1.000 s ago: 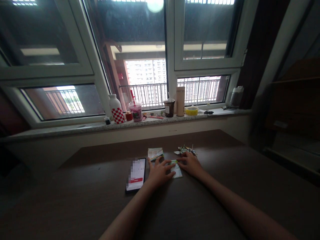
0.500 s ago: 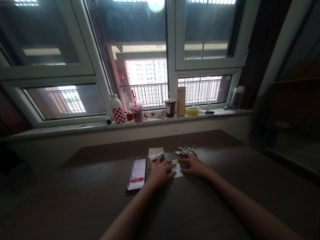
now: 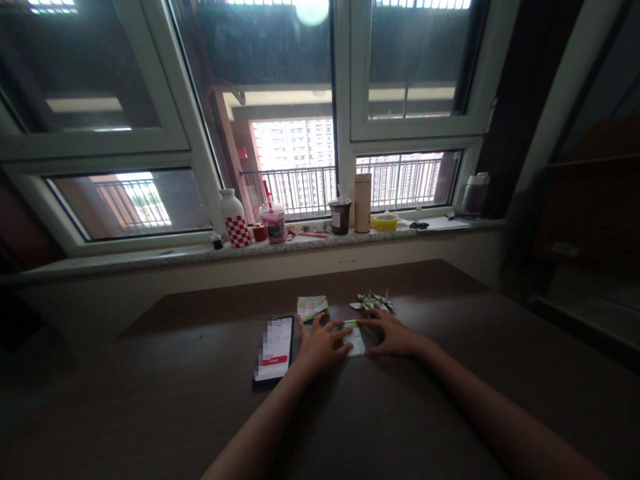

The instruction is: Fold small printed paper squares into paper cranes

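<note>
Steadying printed slip (image 3: 356,344) flat on surface (image 3: 390,417), we lay left hand (image 3: 320,343), fingers spread, over its left side, seemingly against sliding; right hand (image 3: 393,335), grasping nothing, waits at right edge. Paper stack (image 3: 311,306) sits within easy reach.

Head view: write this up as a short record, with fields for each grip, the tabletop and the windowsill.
left grip: spread, at the left side of the small printed paper
right grip: curved, at the paper's right edge, partly in front of a green-and-white pile
tabletop: phone lying screen up, left of the left grip; printed sheets just beyond that grip
windowsill: left to right, includes checkered bottle, pink cup, dark drink, tan flask, yellow tape roll
</note>
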The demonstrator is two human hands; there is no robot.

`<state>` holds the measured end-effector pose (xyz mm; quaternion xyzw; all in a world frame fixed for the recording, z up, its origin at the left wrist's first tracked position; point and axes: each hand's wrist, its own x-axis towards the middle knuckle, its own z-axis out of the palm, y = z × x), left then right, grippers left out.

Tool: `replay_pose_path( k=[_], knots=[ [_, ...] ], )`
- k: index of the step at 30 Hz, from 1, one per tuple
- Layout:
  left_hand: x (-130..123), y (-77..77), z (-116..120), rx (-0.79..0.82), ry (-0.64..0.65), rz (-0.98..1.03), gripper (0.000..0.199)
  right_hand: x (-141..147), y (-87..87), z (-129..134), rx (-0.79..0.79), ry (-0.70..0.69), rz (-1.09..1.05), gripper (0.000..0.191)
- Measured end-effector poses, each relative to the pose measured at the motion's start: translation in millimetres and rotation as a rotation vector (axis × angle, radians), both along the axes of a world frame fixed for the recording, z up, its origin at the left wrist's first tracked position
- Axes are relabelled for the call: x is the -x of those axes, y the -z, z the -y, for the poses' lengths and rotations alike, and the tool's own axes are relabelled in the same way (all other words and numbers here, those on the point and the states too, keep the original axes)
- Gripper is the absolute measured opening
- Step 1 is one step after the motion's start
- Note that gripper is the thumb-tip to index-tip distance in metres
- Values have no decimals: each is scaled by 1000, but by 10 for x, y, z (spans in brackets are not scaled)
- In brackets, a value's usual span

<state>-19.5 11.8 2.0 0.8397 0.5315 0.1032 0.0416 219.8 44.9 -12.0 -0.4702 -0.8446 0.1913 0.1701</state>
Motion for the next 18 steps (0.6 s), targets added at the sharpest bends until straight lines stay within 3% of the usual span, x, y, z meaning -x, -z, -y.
replay_pose_path(
  k=[3, 7, 9, 13, 18],
  knots=[
    [10, 24, -12, -5, 11, 25, 42, -18, 54, -27, -45, -14, -74, 73],
    [20, 52, -29, -10, 17, 51, 41, -22, 94, -40, -107, -56, -198, 32],
    [21, 58, -35, -10, 15, 50, 41, -13, 90, -27, -112, -84, -225, 21],
    [16, 47, -34, -2, 11, 34, 42, 9, 94, -15, -122, -93, -233, 17],
    [-4, 7, -12, 11, -4, 15, 42, 33, 183, -96, -163, 4, -213, 19]
  ],
)
